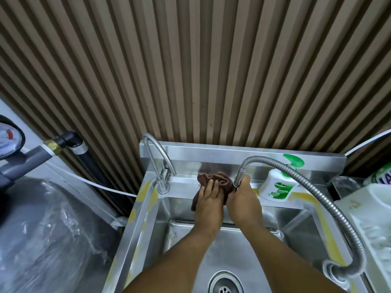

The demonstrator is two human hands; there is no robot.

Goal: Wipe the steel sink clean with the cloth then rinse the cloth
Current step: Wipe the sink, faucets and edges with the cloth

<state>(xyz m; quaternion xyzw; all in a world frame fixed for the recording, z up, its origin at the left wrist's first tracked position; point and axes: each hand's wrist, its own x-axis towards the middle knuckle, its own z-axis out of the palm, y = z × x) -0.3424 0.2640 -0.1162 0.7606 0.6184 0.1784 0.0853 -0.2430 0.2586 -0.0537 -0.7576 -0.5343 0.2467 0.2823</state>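
A brown cloth (220,179) lies bunched on the back ledge of the steel sink (148,218), hanging a little over the basin edge. My left hand (208,199) presses on the cloth with straight fingers. My right hand (243,197) grips the spout end of the flexible metal hose tap (240,176) just right of the cloth. The drain (225,285) shows at the bottom of the basin, between my forearms.
A fixed gooseneck tap (157,159) stands at the sink's back left. A white and green soap pump bottle (277,185) sits on the back right ledge. The flexible hose loops to its base (336,269) at the front right. A white dish rack (372,225) is at the right, a plastic-wrapped tank (48,235) at the left.
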